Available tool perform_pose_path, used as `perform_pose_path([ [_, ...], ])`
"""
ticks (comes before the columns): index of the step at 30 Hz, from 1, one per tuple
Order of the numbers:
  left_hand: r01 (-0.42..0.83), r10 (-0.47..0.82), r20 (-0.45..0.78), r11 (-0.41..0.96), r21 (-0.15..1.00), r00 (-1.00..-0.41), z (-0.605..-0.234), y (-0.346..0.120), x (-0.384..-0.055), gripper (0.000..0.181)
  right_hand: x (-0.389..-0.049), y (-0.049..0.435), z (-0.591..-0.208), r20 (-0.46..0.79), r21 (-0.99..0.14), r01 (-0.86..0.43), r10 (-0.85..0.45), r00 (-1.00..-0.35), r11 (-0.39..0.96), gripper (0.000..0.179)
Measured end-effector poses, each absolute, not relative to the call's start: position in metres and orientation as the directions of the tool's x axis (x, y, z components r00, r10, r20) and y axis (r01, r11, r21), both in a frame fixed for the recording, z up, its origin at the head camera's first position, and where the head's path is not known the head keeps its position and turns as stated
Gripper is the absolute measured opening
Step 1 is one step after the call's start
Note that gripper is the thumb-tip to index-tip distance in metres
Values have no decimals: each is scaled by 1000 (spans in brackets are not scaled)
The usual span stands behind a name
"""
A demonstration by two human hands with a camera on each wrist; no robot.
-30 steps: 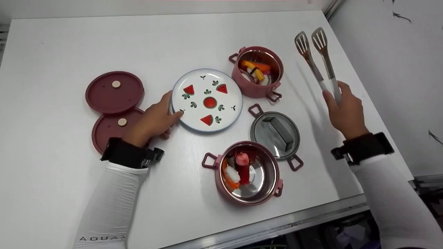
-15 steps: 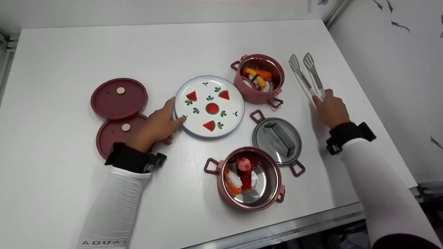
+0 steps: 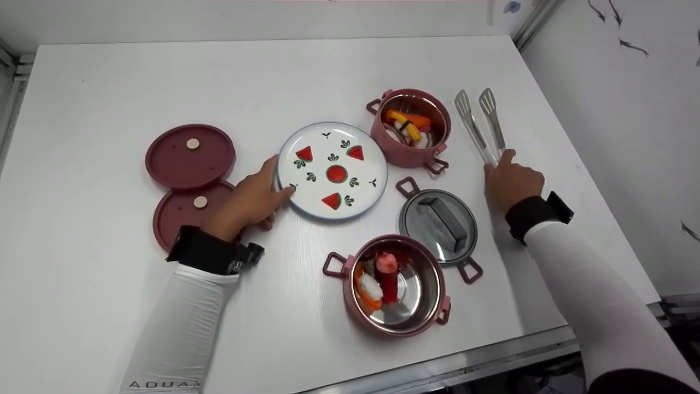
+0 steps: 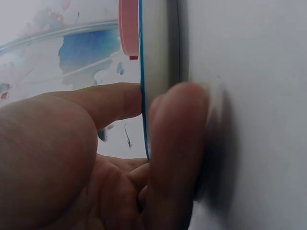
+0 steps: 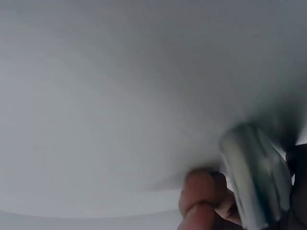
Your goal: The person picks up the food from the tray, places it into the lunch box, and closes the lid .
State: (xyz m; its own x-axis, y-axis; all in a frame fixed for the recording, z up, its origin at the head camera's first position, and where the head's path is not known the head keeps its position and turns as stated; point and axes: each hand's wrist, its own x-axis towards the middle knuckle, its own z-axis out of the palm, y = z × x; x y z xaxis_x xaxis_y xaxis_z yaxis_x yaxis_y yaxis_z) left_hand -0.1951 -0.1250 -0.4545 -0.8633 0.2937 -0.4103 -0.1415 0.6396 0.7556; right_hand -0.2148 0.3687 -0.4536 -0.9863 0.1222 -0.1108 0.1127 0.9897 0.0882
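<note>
Left hand (image 3: 249, 200) pinches the side of the round white plate (image 3: 332, 173), thumb on top; right hand (image 3: 511, 180) is wrapped around the handles of the tongs (image 3: 476, 130). Everything is on a big white worktop (image 3: 164, 82). The plate is just right of the left hand. Nearer the person, between the hands from side to side, stands the near pot (image 3: 407, 306). Two dark red discs (image 3: 188, 164) are left of the left hand, which covers part of one. The far pot (image 3: 396, 156) stands past the plate, in the way between plate and tongs. A grey lid (image 3: 418, 232) is left of the right hand. Red food (image 3: 389, 287) and yellow food (image 3: 403, 120) sit in the pots. The worktop's far edge is well ahead of both hands; its right edge is nearer the right hand. White worktop shows between the left hand and the near pot.
</note>
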Motion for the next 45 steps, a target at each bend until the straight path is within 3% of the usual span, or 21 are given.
perform_pose_path([
  [9, -117, 308, -408, 658, 744, -860, -450, -113, -203, 81, -213, 372, -455, -95, 167, 131, 148, -984, 977, 63],
  [13, -68, 286, -365, 699, 712, -886, -441, -115, -204, 80, -213, 372, -453, -111, 186, 128, 150, -982, 974, 63],
  [17, -2, 184, -244, 794, 608, -952, -422, -136, -209, 69, -214, 375, -452, -106, 183, 139, 160, -981, 973, 62],
  [21, -62, 11, -155, 886, 460, -988, -411, -183, -222, 61, -215, 378, -453, -108, 183, 138, 160, -981, 973, 62],
  [24, -164, -109, -173, 922, 352, -979, -413, -221, -230, 60, -217, 378, -456, -100, 181, 136, 155, -983, 974, 62],
  [27, -227, -150, -260, 928, 295, -954, -420, -247, -233, 63, -220, 376, -461, -84, 179, 131, 147, -985, 975, 62],
  [31, -243, -116, -362, 913, 328, -925, -428, -261, -236, 69, -221, 371, -465, -69, 171, 126, 139, -988, 977, 61],
  [38, -243, -47, -433, 879, 410, -900, -433, -273, -234, 65, -222, 364, -458, -123, 146, 89, 107, -987, 985, 63],
  [45, -238, -27, -403, 843, 483, -915, -405, -268, -236, 63, -222, 371, -431, -206, 48, 71, 80, -975, 996, 78],
])
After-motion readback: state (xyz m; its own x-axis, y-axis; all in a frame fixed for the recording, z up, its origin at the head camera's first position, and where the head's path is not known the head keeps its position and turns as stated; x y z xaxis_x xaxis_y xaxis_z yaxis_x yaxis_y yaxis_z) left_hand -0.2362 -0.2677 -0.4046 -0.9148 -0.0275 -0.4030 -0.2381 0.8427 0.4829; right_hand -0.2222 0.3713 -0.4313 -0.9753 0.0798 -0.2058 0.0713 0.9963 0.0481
